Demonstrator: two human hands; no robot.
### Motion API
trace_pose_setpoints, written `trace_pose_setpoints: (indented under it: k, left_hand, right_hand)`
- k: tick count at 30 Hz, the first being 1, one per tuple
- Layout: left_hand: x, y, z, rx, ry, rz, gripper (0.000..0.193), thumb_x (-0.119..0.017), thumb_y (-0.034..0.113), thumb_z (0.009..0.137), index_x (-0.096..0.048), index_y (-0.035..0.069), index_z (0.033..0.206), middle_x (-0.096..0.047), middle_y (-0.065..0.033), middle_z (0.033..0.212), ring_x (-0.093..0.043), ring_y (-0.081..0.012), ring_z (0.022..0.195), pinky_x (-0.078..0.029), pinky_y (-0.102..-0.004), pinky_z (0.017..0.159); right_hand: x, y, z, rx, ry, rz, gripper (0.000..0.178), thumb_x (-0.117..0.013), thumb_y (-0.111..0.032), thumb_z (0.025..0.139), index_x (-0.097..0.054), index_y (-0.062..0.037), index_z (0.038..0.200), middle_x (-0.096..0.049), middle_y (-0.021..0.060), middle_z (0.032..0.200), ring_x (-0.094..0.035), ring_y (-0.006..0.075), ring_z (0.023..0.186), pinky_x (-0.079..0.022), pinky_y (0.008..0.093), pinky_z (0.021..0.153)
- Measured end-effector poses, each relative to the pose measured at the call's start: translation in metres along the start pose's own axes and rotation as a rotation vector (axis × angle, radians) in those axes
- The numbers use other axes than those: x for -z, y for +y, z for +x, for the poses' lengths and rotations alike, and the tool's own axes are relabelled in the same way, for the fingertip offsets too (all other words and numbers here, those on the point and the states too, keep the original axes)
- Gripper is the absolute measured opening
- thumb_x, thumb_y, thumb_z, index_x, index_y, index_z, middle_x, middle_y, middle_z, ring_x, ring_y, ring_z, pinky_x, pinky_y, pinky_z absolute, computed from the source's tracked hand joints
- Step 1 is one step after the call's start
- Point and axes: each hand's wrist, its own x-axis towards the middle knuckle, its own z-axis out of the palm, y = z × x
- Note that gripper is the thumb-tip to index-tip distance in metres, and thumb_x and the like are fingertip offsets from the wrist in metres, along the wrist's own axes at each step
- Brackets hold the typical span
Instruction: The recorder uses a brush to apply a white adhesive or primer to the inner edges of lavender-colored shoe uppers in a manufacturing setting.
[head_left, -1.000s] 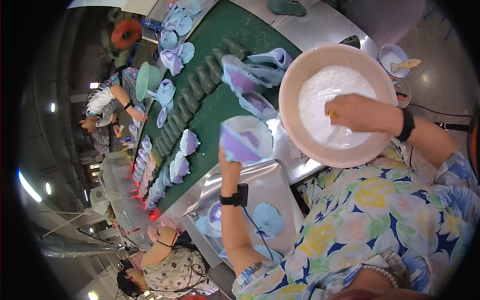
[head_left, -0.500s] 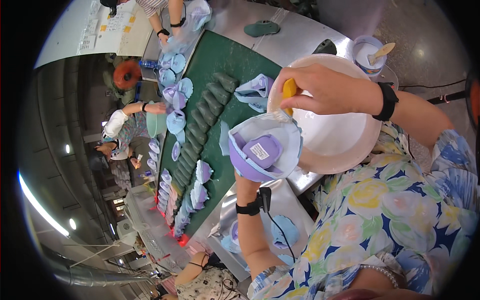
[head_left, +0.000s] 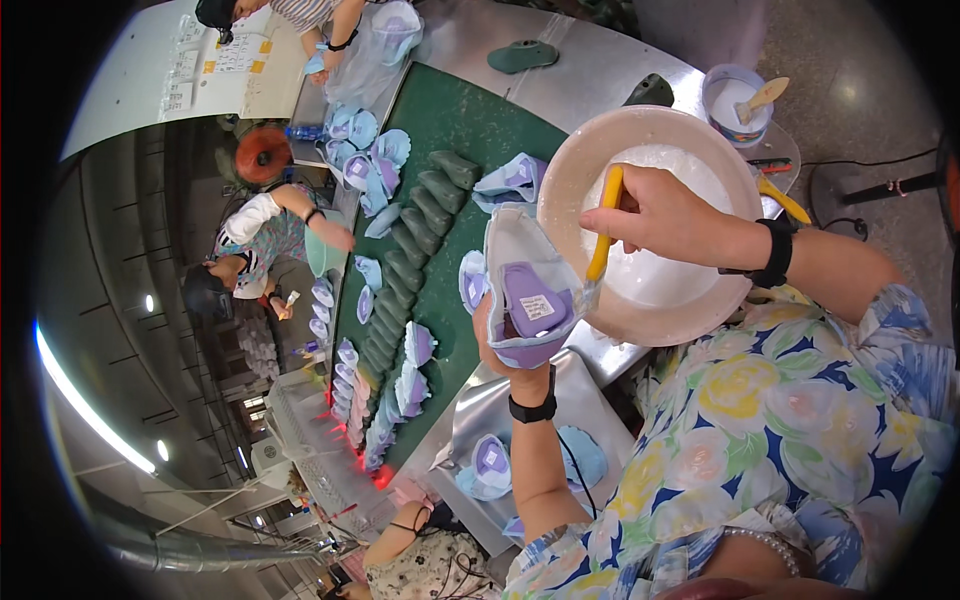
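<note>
Beside big white bowl (head_left: pixel 655 232): left hand (head_left: pixel 512 352) gripping purple shoe top (head_left: pixel 528 300), opening facing up. Right hand (head_left: pixel 668 212) pinching yellow brush (head_left: pixel 603 226), tip pointing down, touching shoe top's right edge.

Desk (head_left: pixel 600 60): grey metal top with a long green belt (head_left: pixel 470 130) running down its middle. On the belt: a row of dark green shoe lasts (head_left: pixel 415 235) and scattered pale blue shoe uppers (head_left: pixel 375 160). On the metal: a large white bowl (head_left: pixel 570 180) and a small tub (head_left: pixel 738 100).
</note>
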Motion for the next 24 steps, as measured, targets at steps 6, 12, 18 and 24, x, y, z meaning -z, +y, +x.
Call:
trace_pose_setpoints:
  k: [6, 12, 18, 24]
  left_hand:
    - [0.017, 0.000, 0.016, 0.066, -0.153, 0.528, 0.044, -0.062, 0.010, 0.094, -0.052, 0.002, 0.135, -0.060, -0.0141, 0.127, -0.062, -0.0260, 0.114, -0.052, -0.0387, 0.096]
    - [-0.014, 0.012, 0.004, 1.021, -0.211, -0.742, 0.055, -0.039, 0.044, 0.104, -0.045, 0.008, 0.145, -0.054, -0.0148, 0.142, -0.055, -0.0332, 0.127, -0.044, -0.0498, 0.110]
    - [-0.047, 0.021, -0.029, 0.974, -0.362, -0.584, 0.051, -0.043, 0.041, 0.103, -0.047, 0.010, 0.143, -0.057, -0.0135, 0.137, -0.057, -0.0307, 0.124, -0.047, -0.0480, 0.107]
    - [-0.034, 0.009, -0.026, 1.129, -0.206, -0.717, 0.048, -0.048, 0.037, 0.102, -0.049, 0.010, 0.142, -0.059, -0.0112, 0.132, -0.060, -0.0274, 0.120, -0.049, -0.0461, 0.104]
  right_hand:
    - [0.022, -0.004, -0.001, 0.250, -0.054, -0.012, 0.019, -0.068, -0.016, 0.094, -0.058, -0.0032, 0.103, -0.067, 0.0084, 0.093, -0.065, 0.0133, 0.080, -0.052, 0.0244, 0.071]
    - [0.026, 0.005, -0.003, 0.703, -0.127, -0.181, 0.022, -0.069, -0.019, 0.093, -0.059, -0.0078, 0.110, -0.066, 0.0088, 0.098, -0.067, 0.0242, 0.090, -0.052, 0.0329, 0.076]
    - [-0.002, 0.000, 0.004, 1.057, -0.271, -0.218, 0.021, -0.069, -0.021, 0.092, -0.061, -0.0084, 0.107, -0.066, 0.0064, 0.102, -0.065, 0.0288, 0.088, -0.053, 0.0384, 0.079]
    - [0.006, 0.003, 0.014, 0.763, -0.218, -0.396, 0.023, -0.066, -0.025, 0.093, -0.056, -0.0052, 0.101, -0.065, 0.0158, 0.082, -0.066, 0.0362, 0.077, -0.052, 0.0425, 0.068]
